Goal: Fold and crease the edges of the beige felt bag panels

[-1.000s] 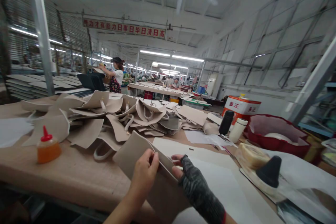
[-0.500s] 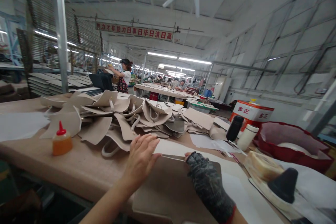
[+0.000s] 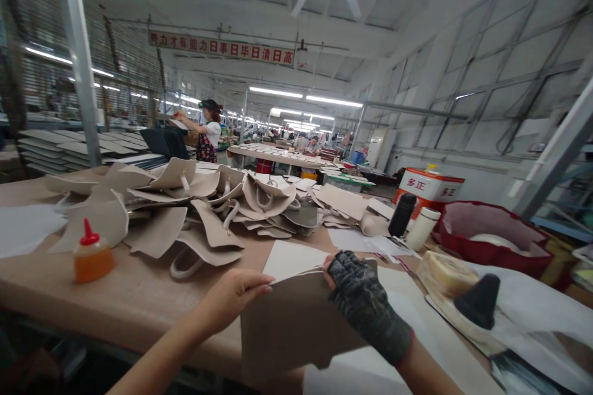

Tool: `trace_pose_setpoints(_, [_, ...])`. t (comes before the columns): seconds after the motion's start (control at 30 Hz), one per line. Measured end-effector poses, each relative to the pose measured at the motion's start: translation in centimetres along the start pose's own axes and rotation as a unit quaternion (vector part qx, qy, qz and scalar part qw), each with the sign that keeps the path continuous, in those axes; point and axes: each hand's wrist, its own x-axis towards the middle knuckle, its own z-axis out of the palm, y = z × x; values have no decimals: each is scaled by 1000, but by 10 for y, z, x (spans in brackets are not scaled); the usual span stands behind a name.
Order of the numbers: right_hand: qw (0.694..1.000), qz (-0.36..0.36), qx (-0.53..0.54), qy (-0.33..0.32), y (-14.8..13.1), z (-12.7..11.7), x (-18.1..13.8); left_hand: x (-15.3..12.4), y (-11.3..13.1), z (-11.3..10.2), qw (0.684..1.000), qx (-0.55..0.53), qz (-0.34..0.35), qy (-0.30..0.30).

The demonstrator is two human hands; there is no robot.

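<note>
My bare left hand [image 3: 236, 296] pinches the upper left corner of a beige leather-like panel [image 3: 296, 321]. My right hand [image 3: 356, 290], in a dark grey fingerless glove, is closed over the panel's top edge farther right. The panel hangs tilted toward me, and its top edge looks like layers slightly parted. Under and behind it lie white sheets [image 3: 296, 253] on the brown-covered table [image 3: 152, 290]. Beyond my hands is a heap of similar beige panels [image 3: 162, 228], some with handles attached.
A bottle of orange liquid with a red nozzle [image 3: 92, 254] stands at the left. To the right are a black flask [image 3: 402, 215], a cream bottle [image 3: 422, 228], a dark red bag [image 3: 491, 234] and a black cone-shaped object [image 3: 479, 301]. Another person [image 3: 209, 129] stands farther back.
My left hand has gone from lying spread on the panel's top edge to pinching its corner. The panel has lifted and tilted up off the sheets. The view has shifted slightly right.
</note>
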Motion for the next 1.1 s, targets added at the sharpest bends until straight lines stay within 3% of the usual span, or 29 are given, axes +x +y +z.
trace_pose_setpoints(0.13, [1000,-18,-16,11,-6,-4,3,1,3,1,999,29,-10,-25])
trace_pose_setpoints(0.33, [998,-52,-16,43,-26,-8,10,14,21,16,999,39,13,24])
trace_pose_setpoints(0.47, [998,-51,-2,21,-31,-9,9,22,33,24,996,94,1,0])
trace_pose_setpoints(0.73, [992,40,119,7,8,-32,4,17,26,18,996,85,-10,-21])
trace_pose_setpoints(0.87, [989,9,131,-66,26,-37,2,15,23,12,996,75,-17,-41])
trace_pose_setpoints(1.0, [991,-36,111,-58,25,-27,-2,17,26,8,989,120,-23,-89])
trace_pose_setpoints(1.1, [992,-16,108,-65,21,-23,-2,18,28,5,985,139,-24,-97])
